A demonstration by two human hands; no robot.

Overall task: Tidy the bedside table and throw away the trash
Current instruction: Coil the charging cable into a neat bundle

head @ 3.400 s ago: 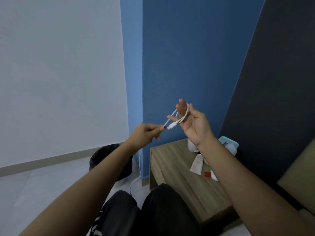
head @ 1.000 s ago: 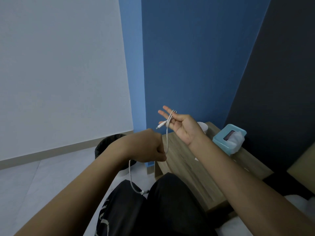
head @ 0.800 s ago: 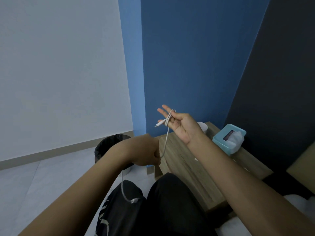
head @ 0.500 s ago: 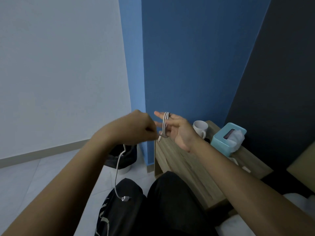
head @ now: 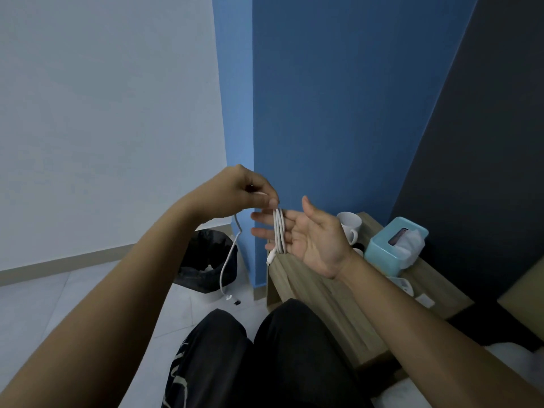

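Cable: thin white cable (head: pixel 279 231), smooth and round, wound in several upright loops around the fingers of the right hand; one short plug end pokes out below the loops toward 7 o'clock.
Loose tail: the rest drops from the left hand in a slack curve toward 6 o'clock, ending in a small dark-tipped plug (head: pixel 232 298) hanging above the floor.
Right hand: right hand (head: pixel 306 234), palm up, fingers spread apart and pointing to 9 o'clock, the loops strung over them; not closed.
Left hand: left hand (head: pixel 235 192), grip pinched together on the cable just above the loops, at 11 o'clock from the right palm.
Bench: bench (head: pixel 318 293) of pale wood-grain board with square edges, at 3 to 5 o'clock from the hands.
On the bench: glossy white mug (head: pixel 349 226); matte teal tissue box (head: pixel 393 245) with soft white tissue bunched out of its top.
Bin: round bin (head: pixel 206 260) lined with a crinkled black bag, on the floor at 7 o'clock from the hands.
Room: flat white wall at left, textured blue wall behind, dark panel at right, pale floor tiles (head: pixel 59 295).
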